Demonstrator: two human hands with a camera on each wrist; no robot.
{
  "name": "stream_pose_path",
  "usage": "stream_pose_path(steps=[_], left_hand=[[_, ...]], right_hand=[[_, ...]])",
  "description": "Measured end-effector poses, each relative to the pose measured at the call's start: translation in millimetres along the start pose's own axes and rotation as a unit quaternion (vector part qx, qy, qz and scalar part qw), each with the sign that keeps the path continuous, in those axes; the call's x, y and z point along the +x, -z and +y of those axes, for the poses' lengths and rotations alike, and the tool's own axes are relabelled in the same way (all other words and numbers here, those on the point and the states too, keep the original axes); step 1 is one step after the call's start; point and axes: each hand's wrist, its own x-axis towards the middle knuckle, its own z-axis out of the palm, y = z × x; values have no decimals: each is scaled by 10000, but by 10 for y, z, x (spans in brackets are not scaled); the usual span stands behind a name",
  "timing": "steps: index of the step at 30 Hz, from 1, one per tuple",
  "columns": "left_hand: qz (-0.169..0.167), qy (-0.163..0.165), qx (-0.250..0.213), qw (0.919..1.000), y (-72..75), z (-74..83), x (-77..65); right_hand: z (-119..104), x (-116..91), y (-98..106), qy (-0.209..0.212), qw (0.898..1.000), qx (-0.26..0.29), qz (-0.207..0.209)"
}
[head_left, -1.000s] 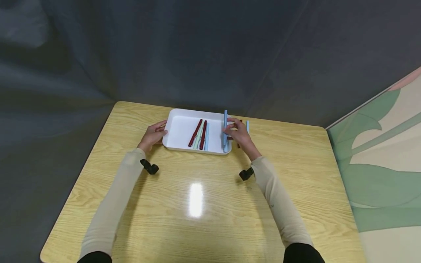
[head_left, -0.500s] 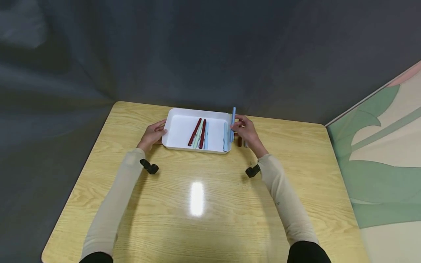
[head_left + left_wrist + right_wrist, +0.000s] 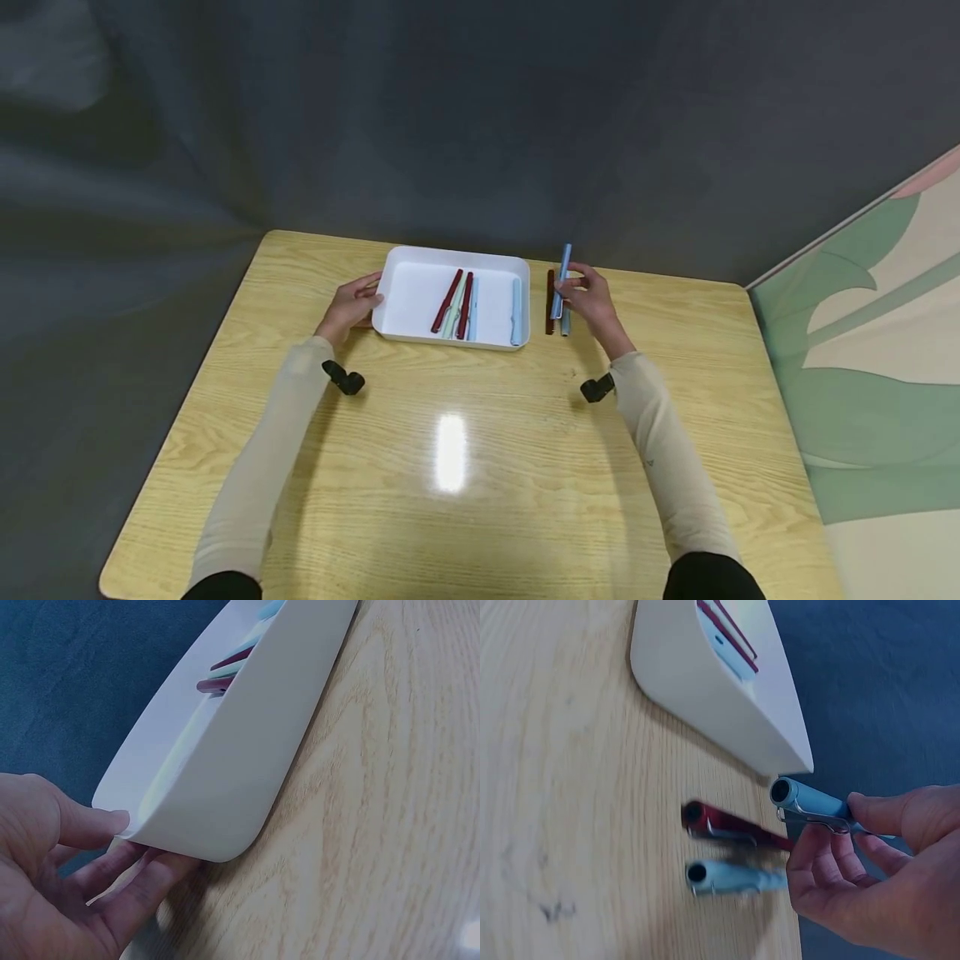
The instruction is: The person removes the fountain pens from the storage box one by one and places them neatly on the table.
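Note:
My left hand (image 3: 348,308) grips the left end of a white tray (image 3: 247,750), thumb over the rim and fingers beneath it. Right of the tray, my right hand (image 3: 591,298) pinches a blue pen (image 3: 817,804) with a metal clip, raised above the table. Below it lie a dark red pen (image 3: 727,825) and another light blue pen (image 3: 731,877), side by side on the wood. Inside the tray are two dark red pens (image 3: 447,300), a pale green pen (image 3: 453,310) and a light blue pen (image 3: 472,310) in a group. One more light blue pen (image 3: 516,312) lies near its right wall.
The wooden table (image 3: 360,467) spreads in front of the tray, with a bright light reflection on it. A dark curtain (image 3: 480,125) hangs along the far and left edges. At the right stands a patterned green and cream panel (image 3: 885,333).
My right hand has carried the blue pen rightward, from over the tray's right end to over the two pens on the table. My left hand stays at the tray.

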Motion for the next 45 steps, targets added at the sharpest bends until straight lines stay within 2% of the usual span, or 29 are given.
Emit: stream_pose_path(steps=[15, 21, 22, 25, 28, 35, 41, 45], left_hand=[[113, 45, 0, 9999, -1, 7, 20], [134, 69, 59, 9999, 13, -7, -6], [130, 79, 53, 9999, 14, -11, -10], [133, 108, 47, 9998, 15, -20, -9], [154, 123, 54, 9998, 24, -25, -6], [181, 122, 46, 9998, 20, -27, 16], [116, 100, -44, 9999, 2, -12, 49], [85, 93, 42, 9999, -9, 2, 42]], right_hand=[[134, -48, 230, -293, 9989, -370, -14], [158, -42, 245, -423, 9990, -172, 13], [164, -51, 251, -387, 9992, -15, 18], [191, -66, 251, -241, 9997, -41, 65], [190, -54, 239, -263, 9994, -200, 132], [209, 1, 265, -504, 9935, -991, 225], [264, 0, 321, -621, 9872, -1468, 66], [290, -6, 337, -546, 9841, -1689, -3]])
